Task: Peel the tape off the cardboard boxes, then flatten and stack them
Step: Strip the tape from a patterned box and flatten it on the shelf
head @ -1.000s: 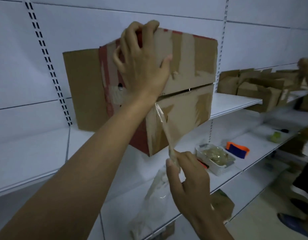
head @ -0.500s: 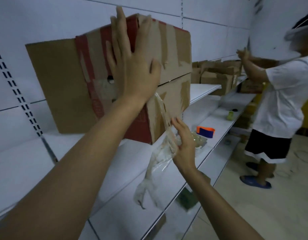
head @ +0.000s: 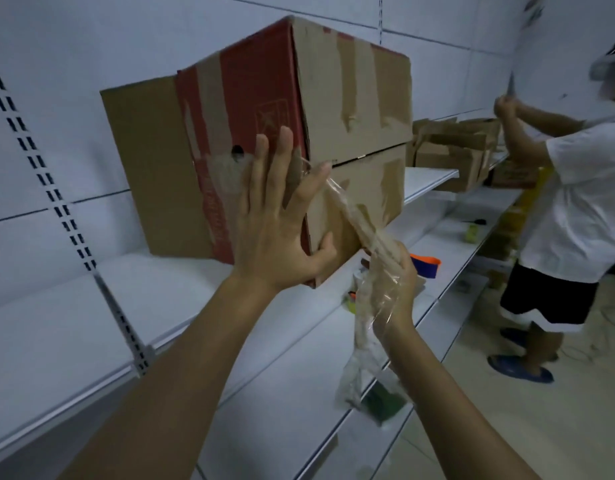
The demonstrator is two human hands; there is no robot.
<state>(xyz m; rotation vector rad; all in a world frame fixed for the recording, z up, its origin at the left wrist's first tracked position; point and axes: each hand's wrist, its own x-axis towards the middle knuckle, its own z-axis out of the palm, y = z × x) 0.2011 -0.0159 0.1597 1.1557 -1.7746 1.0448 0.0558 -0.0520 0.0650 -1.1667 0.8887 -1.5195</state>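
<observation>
Right grip (head: 389, 282) was clenched round a bunched-up strip of clear tape (head: 351, 216). The top end of that strip was stuck at the seam on the box's near corner, and a long loose tail dangled below the wrist. Left grip (head: 274, 230) was released, fingers spread flat on the red side of the cardboard box (head: 354, 98), thumb reaching round the corner edge. Box itself sat up on the white shelf (head: 74, 306), its front face patchy where tape or paper looked to have come away.

What I'd worry about: the pull ran down and toward the person, and only a flat palm was bracing the box. If the tape held harder than expected, my guess is the whole box would slide or tip off the shelf front instead of the tape letting go. Yanking fast could also snap the strip at the seam, leaving a stub to pick at, or rip off more of the cardboard face. That dangling tail looked sticky too, so it could easily cling to the forearm or to itself and turn into a wad.

Further out, more cardboard boxes (head: 451, 147) sat along the shelf and another person (head: 576, 188) worked well apart, so no clash there as far as I could tell.
</observation>
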